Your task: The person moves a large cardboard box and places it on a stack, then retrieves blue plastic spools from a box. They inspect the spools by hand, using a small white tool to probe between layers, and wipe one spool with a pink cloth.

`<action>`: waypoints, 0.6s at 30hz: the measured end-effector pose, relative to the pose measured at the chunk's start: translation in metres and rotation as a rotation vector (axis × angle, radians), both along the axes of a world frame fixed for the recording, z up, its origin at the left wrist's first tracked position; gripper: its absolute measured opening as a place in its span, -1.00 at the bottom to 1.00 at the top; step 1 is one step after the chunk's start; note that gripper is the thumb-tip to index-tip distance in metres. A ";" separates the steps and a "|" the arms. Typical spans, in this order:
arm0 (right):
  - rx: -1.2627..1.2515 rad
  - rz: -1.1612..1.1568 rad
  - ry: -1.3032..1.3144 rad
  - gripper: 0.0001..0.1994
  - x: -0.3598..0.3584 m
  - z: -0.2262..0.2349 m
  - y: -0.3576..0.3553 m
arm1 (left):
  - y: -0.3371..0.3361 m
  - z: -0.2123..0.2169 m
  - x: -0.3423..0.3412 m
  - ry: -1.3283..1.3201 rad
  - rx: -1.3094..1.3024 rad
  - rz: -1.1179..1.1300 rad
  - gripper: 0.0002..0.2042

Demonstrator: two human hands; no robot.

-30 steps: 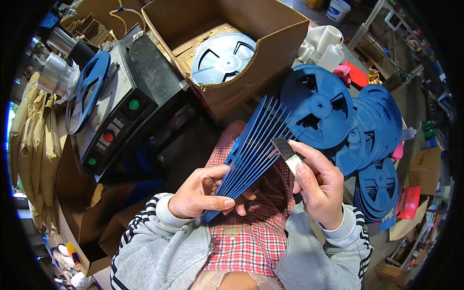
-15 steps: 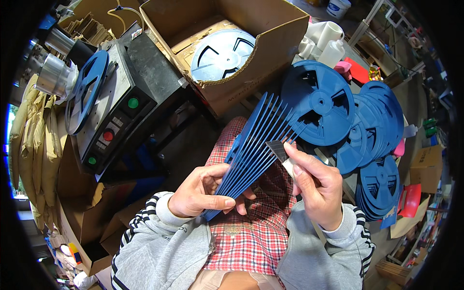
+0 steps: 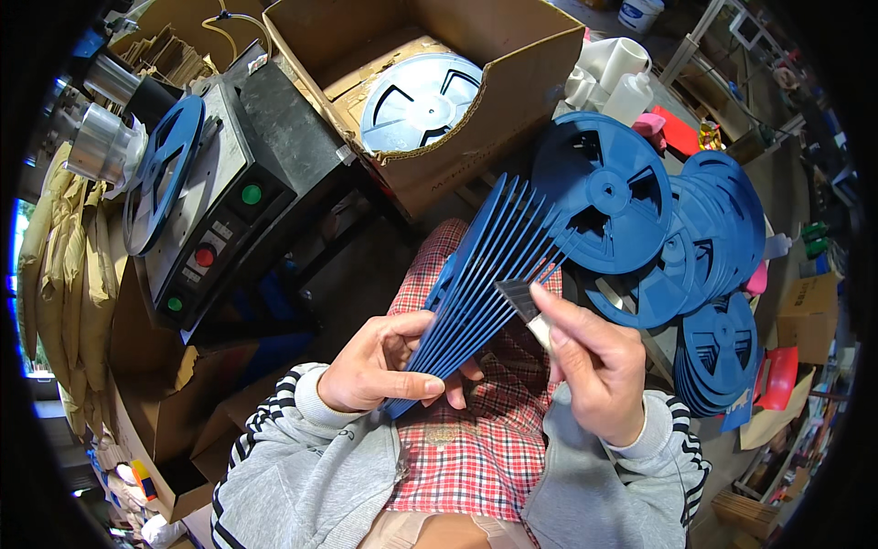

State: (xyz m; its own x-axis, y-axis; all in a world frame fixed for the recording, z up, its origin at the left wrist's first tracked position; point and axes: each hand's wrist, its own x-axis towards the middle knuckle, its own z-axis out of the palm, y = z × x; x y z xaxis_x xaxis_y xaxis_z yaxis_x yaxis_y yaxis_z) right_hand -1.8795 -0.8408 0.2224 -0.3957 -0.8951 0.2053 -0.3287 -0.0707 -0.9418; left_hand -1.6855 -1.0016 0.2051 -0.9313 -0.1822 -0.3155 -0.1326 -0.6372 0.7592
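hands (image 3: pixel 389 366) hide the lower edges of the fanned blue discs (image 3: pixel 489 265).

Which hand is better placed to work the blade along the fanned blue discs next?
The right hand, probably. It already pinches the small flat blade, whose tip sits at the edge of the fanned blue discs. The left hand is fully occupied gripping the fan at its lower end.

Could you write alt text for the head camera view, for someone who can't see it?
A person's left hand grips a fanned stack of blue discs over their lap, while the right hand presses a small blade against the stack's edge. More blue reels lie to the right, a cardboard box behind.
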 end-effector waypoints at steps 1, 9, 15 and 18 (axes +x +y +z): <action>0.029 -0.017 -0.052 -0.63 0.000 -0.001 0.000 | 0.000 -0.001 0.001 0.002 0.001 0.000 -0.41; 0.035 0.032 -0.003 -0.64 0.000 0.003 0.002 | -0.005 0.001 0.003 0.026 0.062 -0.050 -0.47; 0.009 0.037 -0.111 -0.66 -0.001 0.008 -0.005 | -0.004 -0.001 0.004 0.031 0.071 -0.053 -0.47; 0.020 0.009 -0.137 -0.65 -0.003 0.000 -0.012 | -0.003 -0.001 0.004 0.010 0.048 -0.034 -0.46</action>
